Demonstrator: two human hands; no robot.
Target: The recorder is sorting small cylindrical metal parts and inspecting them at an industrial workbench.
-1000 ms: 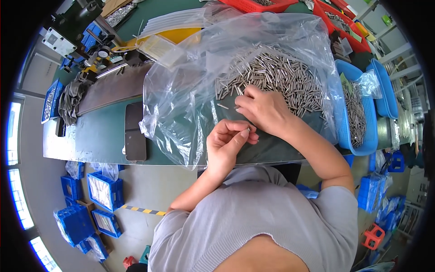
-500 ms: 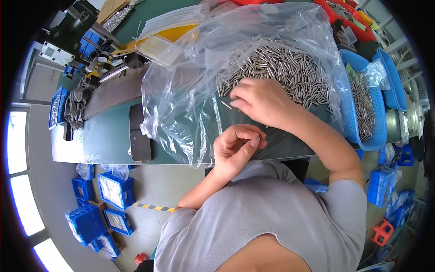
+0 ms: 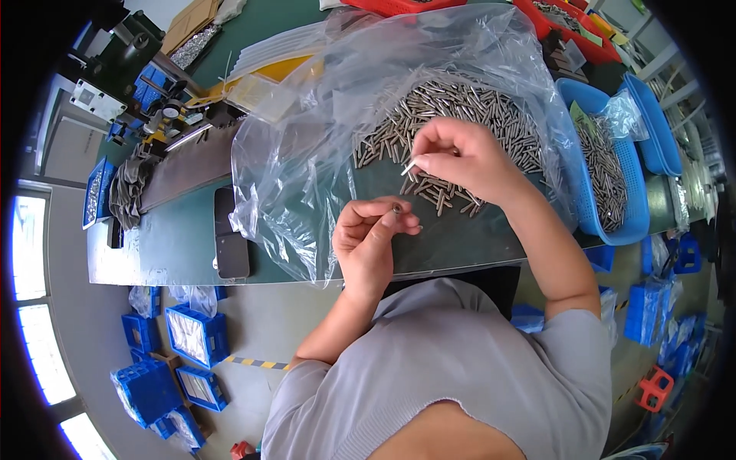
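My left hand (image 3: 363,247) is closed near the front edge of the table, thumb and forefinger pinching a small dark metal piece (image 3: 396,208) seen end-on. Most of that piece is hidden by the fingers. Ahead and to the right, my right hand (image 3: 477,157) pinches a slim, shiny metal pin (image 3: 410,166) between thumb and fingertips. Behind this hand spreads a large pile of metal pins (image 3: 437,100) on a clear plastic sheet (image 3: 295,180). A smaller cluster of pins (image 3: 438,193) lies below the right hand, closer to me.
On the right stand blue baskets, one basket (image 3: 632,222) full of pins. Red trays (image 3: 583,42) sit at the back. A dark phone (image 3: 231,253) lies left near the table edge (image 3: 169,282). A machine with a dial gauge (image 3: 171,112) stands at the far left.
My right hand has picked up a pin and shifted slightly right. The smaller cluster of pins now shows below it. My left hand has moved a little left and away from me.
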